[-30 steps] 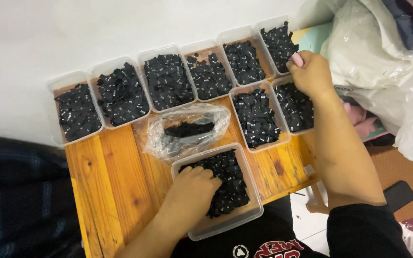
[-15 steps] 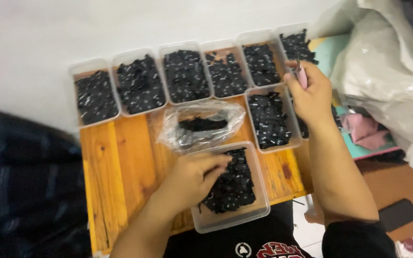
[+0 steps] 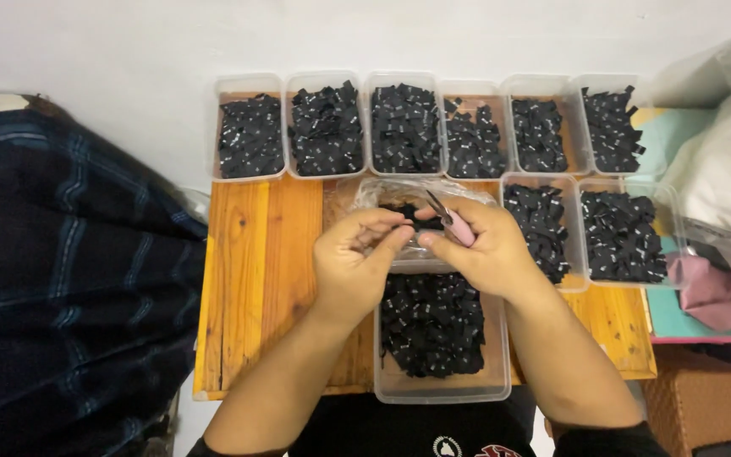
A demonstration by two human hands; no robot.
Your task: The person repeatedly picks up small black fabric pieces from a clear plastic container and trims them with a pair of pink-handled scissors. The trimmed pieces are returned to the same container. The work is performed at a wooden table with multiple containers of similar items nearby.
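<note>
- Meeting above the near tray of black labels (image 3: 433, 326): left hand (image 3: 357, 262) pinching a small black label (image 3: 406, 225) at fingertips.
- Gripping pink snips (image 3: 454, 224) just right of it: right hand (image 3: 484, 250), blades angling up-left.

Bright, even overhead light, soft shadows, sharp centre, slight bending at the edges

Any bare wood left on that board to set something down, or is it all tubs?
One free patch: the left strip of the wooden board, bordered by the back row of tubs, the left hand and the front tub. A smaller bare corner sits at the right front, below the two right tubs. Centre and back are crowded.
</note>
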